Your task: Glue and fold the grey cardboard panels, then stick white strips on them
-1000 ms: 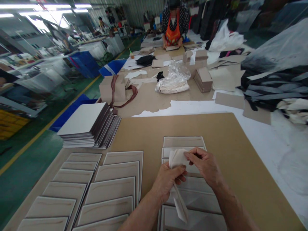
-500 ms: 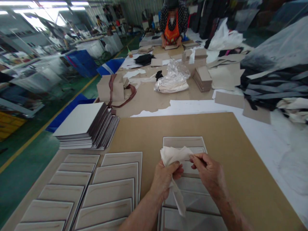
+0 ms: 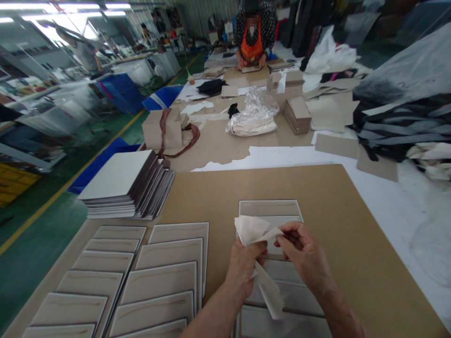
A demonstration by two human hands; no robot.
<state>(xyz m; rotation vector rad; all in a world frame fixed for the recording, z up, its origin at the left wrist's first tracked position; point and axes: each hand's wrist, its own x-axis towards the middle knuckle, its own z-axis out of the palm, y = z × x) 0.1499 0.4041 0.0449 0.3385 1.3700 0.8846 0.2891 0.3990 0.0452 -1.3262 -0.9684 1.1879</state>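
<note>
A thin white cloth (image 3: 252,228) is bunched in my left hand (image 3: 243,265), whose fingers are closed round its middle. One end fans out above the fist, and a long strip hangs below it. My right hand (image 3: 305,251) pinches the cloth's right edge between thumb and fingers. Both hands are over a column of overlapping grey panels (image 3: 282,324) with pale edges, partly hidden by the hands and cloth.
Two more columns of overlapping panels (image 3: 158,281) lie at the left. Behind them stands a stack of boards (image 3: 114,176). A plastic bag (image 3: 253,115) sits farther back. A person in an orange apron (image 3: 252,47) works at the table's far end.
The hanging strip of cloth has swung to the right. My left hand has shifted slightly right, and the cloth between my hands is now drawn into a narrower band.
</note>
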